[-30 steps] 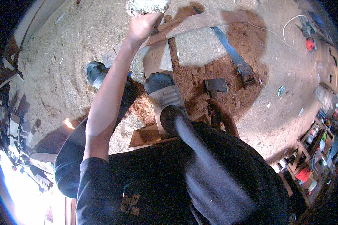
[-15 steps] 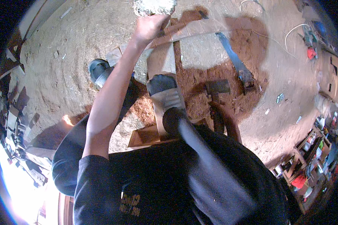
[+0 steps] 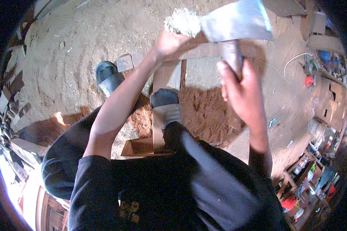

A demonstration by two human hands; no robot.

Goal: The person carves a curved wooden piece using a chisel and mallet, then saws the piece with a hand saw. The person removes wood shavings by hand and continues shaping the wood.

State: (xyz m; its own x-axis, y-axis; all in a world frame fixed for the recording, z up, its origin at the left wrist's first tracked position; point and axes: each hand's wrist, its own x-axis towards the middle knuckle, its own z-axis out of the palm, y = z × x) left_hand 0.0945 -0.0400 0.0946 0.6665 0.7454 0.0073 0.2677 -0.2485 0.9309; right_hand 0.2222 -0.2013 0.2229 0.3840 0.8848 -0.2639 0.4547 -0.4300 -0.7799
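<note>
My left hand [image 3: 171, 46] is closed on an upright object with a frayed whitish top [image 3: 182, 21], perhaps splintered wood; its lower part is hidden. My right hand [image 3: 241, 92] grips the handle [image 3: 232, 54] of a hatchet, whose broad steel head [image 3: 239, 21] is raised beside the frayed top, blurred by motion; I cannot tell whether they touch. Below my hands, my sandalled right foot [image 3: 165, 107] rests on a pale plank [image 3: 167, 69], and my left sandal [image 3: 108, 77] is to its left. A row of wooden pieces [image 3: 208, 50] lies crosswise behind the plank.
Reddish sawdust [image 3: 206, 109] covers the dirt floor right of the plank. A wooden box [image 3: 140, 148] is below it. At right lie a pale cable [image 3: 287, 65], cardboard [image 3: 329, 104] and cluttered crates [image 3: 300, 177]. Scrap wood [image 3: 7, 100] is piled at left.
My right hand has lifted the hatchet from low by my foot to high beside the frayed top. My left hand has shifted rightward and slightly lower in the picture with its object.
</note>
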